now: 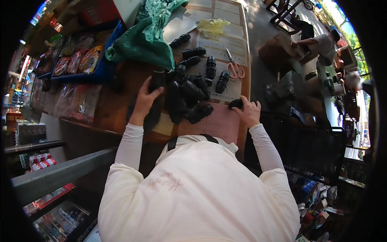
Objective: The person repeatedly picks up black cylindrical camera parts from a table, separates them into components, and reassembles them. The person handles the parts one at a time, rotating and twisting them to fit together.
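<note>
My left hand is closed around a black pipe fitting at the left of a heap of similar fittings. The heap of black ribbed pipe fittings lies in the middle of the table, several of them overlapping. At the table's right edge, my right hand has its fingers on another black fitting, partly covered by them. Just beyond that hand, a single fitting lies beside scissors with orange-pink handles. Further fittings trail off toward the far side.
A green woven sack slumps over the table's far left. Left of it is a blue crate of packaged goods. Crumpled yellowish plastic lies at the far end, on printed sheets. A person sits at the far right.
</note>
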Action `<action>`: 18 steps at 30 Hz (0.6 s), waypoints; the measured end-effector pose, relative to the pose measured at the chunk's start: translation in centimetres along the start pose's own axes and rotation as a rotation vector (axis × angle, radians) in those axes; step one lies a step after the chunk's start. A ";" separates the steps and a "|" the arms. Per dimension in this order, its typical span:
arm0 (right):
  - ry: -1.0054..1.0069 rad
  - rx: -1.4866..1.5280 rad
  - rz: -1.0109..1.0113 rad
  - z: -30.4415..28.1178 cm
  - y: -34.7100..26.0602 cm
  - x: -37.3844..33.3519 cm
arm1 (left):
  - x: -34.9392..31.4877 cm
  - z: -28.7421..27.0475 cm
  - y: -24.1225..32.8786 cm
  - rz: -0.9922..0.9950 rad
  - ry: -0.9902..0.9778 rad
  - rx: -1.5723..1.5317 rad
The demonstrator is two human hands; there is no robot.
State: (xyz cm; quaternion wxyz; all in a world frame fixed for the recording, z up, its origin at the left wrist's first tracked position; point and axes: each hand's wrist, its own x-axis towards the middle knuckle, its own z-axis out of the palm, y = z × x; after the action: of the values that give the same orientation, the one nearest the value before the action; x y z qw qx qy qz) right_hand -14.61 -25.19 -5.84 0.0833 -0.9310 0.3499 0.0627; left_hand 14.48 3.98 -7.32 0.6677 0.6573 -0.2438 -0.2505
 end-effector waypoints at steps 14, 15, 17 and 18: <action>0.275 0.885 -0.493 -10.7 -11.7 -4.7 | -6.6 8.3 7.6 0.065 -0.368 -0.373; 0.329 0.800 -0.543 -11.6 -13.0 -5.4 | -6.6 8.2 7.2 0.109 -0.383 -0.335; 0.428 0.630 -0.641 -12.8 -14.7 -6.2 | -6.8 8.3 7.5 0.200 -0.392 -0.340; 0.453 0.599 -0.661 -12.9 -14.9 -6.3 | -6.8 8.5 7.4 0.232 -0.396 -0.373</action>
State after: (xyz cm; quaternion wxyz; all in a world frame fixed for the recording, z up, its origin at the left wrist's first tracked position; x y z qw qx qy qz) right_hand -8.71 -12.69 9.54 0.2845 -0.9175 0.0481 -0.2739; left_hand 3.88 2.14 0.29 0.7405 0.4296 -0.3924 -0.3363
